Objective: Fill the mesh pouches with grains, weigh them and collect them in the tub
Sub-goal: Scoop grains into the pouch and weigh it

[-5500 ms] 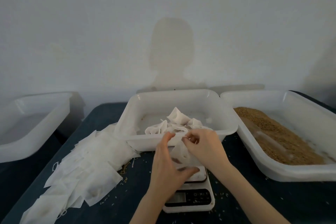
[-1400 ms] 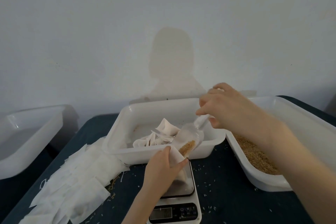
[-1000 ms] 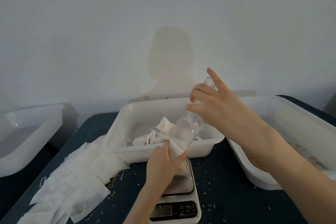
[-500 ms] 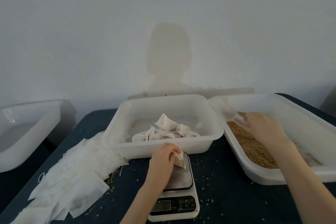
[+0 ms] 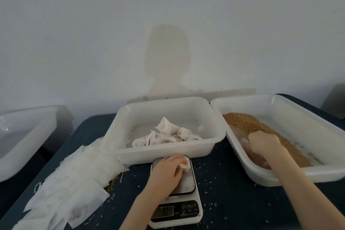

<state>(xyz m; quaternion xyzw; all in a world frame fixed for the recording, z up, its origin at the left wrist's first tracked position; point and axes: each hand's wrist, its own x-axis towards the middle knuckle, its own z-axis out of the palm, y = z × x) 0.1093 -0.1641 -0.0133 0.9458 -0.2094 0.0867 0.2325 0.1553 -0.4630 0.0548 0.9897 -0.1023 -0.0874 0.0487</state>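
On the platform of the white digital scale (image 5: 183, 183), my left hand (image 5: 166, 172) holds a white mesh pouch (image 5: 184, 164) pinched under its fingers. Most of the pouch is hidden by the hand. My right hand (image 5: 263, 142) is down in the right tub (image 5: 280, 177), fingers curled round a clear plastic scoop (image 5: 243, 143) that lies in the brown grains (image 5: 248, 123). Behind the scale, the middle tub (image 5: 164, 157) holds several filled, tied pouches (image 5: 168, 132).
A fanned stack of flat empty pouches (image 5: 74, 183) lies on the dark table at the left. Another white tub (image 5: 24, 147) stands at the far left. Loose grains are scattered on the table round the scale. A pale wall is close behind the tubs.
My right hand tipped the scoop into the pouch, then swung right and down into the grain tub. My left hand lowered the pouch onto the scale platform.
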